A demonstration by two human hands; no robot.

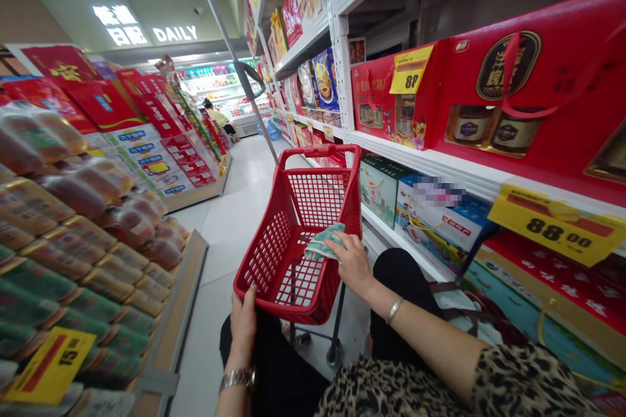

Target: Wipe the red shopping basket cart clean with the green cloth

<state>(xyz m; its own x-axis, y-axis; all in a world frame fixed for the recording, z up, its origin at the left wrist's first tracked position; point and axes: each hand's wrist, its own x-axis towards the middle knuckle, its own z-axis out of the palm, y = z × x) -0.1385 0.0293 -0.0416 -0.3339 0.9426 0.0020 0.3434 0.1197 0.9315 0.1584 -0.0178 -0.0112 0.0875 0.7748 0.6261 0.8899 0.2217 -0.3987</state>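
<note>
A red plastic shopping basket cart (258, 254) stands tilted in front of my knees, its metal legs and casters showing below. My left hand (243, 324) grips the near left corner of the basket's rim, thumb over the top. With my right hand (353, 262) I hold a pale green cloth (320, 244) against the right side of the basket, by its rim. The cloth hangs partly inside the basket. Some of the right fingers are hidden behind the cloth. A long metal pole with a grey handle (250, 81) rises behind the basket.
White shelves (372, 140) with red gift boxes (489, 88) and yellow price tags run close along my right. To the left stands a display of stacked packaged drinks (88, 234). The tiled aisle (244, 150) leads to a refrigerated case, with a person (218, 118) far off.
</note>
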